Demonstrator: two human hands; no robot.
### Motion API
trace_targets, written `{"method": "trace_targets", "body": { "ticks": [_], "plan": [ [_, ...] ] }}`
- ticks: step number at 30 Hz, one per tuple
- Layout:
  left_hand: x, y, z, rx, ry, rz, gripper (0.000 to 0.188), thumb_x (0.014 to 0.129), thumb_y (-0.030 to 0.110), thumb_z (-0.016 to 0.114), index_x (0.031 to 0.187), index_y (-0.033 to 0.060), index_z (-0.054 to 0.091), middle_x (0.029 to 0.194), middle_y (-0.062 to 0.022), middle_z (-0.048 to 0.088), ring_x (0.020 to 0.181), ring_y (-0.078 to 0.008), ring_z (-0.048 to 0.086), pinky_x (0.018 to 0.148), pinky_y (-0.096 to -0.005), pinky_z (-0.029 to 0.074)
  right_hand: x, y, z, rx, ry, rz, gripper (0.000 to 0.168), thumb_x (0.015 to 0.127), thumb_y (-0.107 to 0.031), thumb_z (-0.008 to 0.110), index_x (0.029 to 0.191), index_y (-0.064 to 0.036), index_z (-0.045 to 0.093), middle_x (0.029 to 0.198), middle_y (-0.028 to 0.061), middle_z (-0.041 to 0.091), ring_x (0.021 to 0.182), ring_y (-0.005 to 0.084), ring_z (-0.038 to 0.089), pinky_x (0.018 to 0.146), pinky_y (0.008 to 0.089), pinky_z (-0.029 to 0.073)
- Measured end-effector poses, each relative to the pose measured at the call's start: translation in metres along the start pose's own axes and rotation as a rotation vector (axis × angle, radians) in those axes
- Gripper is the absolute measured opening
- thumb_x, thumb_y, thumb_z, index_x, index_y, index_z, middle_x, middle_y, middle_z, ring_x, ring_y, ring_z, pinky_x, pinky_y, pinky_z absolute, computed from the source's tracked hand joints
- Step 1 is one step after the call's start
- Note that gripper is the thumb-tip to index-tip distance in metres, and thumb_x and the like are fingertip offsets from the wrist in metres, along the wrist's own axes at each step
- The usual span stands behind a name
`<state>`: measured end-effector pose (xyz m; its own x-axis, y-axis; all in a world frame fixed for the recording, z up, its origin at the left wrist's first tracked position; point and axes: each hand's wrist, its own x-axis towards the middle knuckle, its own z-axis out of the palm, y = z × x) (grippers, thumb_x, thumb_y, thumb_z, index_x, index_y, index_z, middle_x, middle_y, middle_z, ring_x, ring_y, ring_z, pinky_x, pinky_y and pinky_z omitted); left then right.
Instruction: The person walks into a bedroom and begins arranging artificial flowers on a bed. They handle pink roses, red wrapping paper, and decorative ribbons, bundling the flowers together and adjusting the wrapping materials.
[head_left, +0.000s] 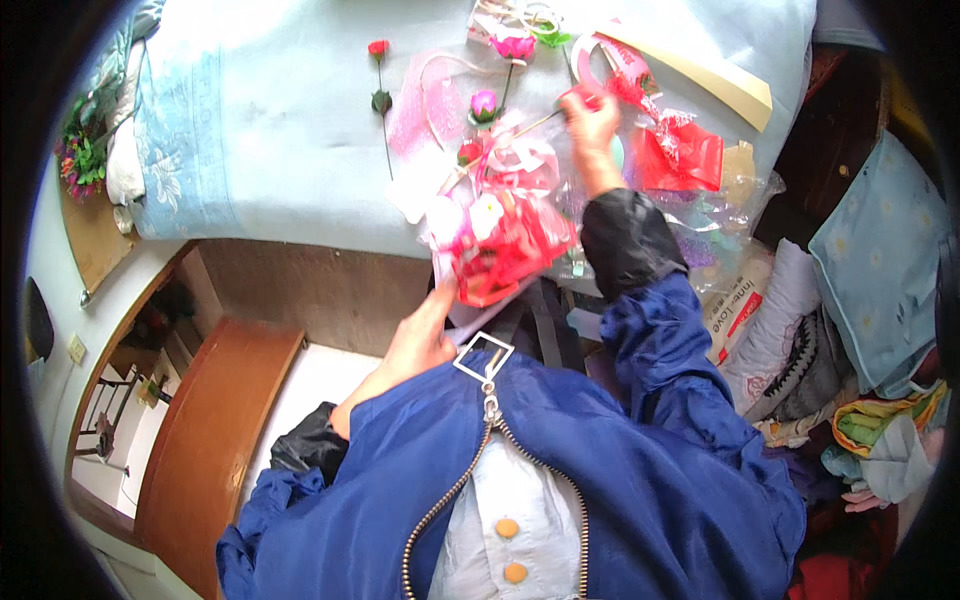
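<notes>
A bundle of artificial flowers (484, 217) in shiny red wrapping (517, 240) lies at the bed's near edge, blurred. My left hand (416, 337) grips its lower left side, the fingertips partly hidden by the wrapping. Farther out, my right hand (592, 124) is closed on a small red thing (577, 97), probably a flower head. A thin stem (536, 124) runs from there down towards the bundle. Left of the right hand are a purple-pink artificial flower (484, 105) and a larger pink one (513, 45). One red artificial rose (379, 49) lies apart on the left.
A light blue sheet (300, 135) covers the bed. A roll of pink ribbon (589, 60), a cream strip of card (697, 75) and red packaging (682, 157) lie at the right. Pillows (780, 322) and folded cloths are heaped beside me. A brown wooden board (217, 405) stands at lower left.
</notes>
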<state>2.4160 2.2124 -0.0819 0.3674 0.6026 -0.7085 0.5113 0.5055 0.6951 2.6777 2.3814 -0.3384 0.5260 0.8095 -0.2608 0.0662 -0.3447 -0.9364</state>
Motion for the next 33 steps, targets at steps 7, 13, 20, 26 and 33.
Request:
{"method": "trace_targets", "body": {
  "ticks": [7,13,20,26,33],
  "plan": [
    [0.016,-0.008,0.011,0.297,0.168,0.083,0.072,0.061,-0.005,0.051,0.13,-0.0017,0.029,0.132,-0.0242,0.033,0.123,-0.034,0.034,0.099,-0.0346,0.033,-0.027,-0.253,-0.161,0.235,0.004,-0.272,0.026,0.077,-0.001,0.062,0.102,0.0,0.055,0.099,0.0128,0.059,0.085,0.0209,0.06,0.068,0.029,0.05],
    [0.029,-0.001,0.011,0.211,0.204,0.083,0.076,0.061,-0.002,0.054,0.131,-0.0069,0.024,0.133,-0.0263,0.03,0.125,-0.0333,0.031,0.102,-0.0327,0.029,-0.057,-0.322,-0.218,0.292,-0.11,-0.489,0.032,0.075,-0.004,0.06,0.105,0.003,0.052,0.098,0.019,0.057,0.085,0.0265,0.06,0.068,0.0334,0.052],
    [0.036,0.013,0.002,0.045,0.162,0.068,0.086,0.057,0.0,0.056,0.133,-0.0074,0.016,0.135,-0.0265,0.027,0.128,-0.0307,0.027,0.104,-0.03,0.023,-0.057,-0.347,-0.256,0.254,-0.058,-0.549,0.032,0.075,-0.01,0.058,0.103,0.005,0.052,0.099,0.0234,0.055,0.088,0.0315,0.059,0.074,0.0411,0.053],
    [0.04,0.011,0.007,-0.007,0.176,0.118,0.084,0.06,-0.001,0.058,0.134,-0.0048,0.019,0.134,-0.0237,0.032,0.126,-0.0253,0.031,0.101,-0.0283,0.026,-0.093,-0.326,-0.16,0.126,-0.173,-0.389,0.038,0.073,-0.004,0.062,0.11,0.002,0.052,0.105,0.0129,0.056,0.093,0.0218,0.057,0.08,0.0337,0.049],
    [0.039,0.009,0.007,-0.124,0.155,0.082,0.086,0.06,-0.001,0.055,0.136,-0.0024,0.015,0.13,-0.0239,0.036,0.119,-0.0269,0.039,0.096,-0.0287,0.032,-0.139,-0.255,-0.057,-0.14,-0.776,-0.359,0.028,0.075,-0.007,0.065,0.102,-0.004,0.058,0.092,0.006,0.059,0.081,0.0109,0.058,0.071,0.0242,0.047]
  ]
}}
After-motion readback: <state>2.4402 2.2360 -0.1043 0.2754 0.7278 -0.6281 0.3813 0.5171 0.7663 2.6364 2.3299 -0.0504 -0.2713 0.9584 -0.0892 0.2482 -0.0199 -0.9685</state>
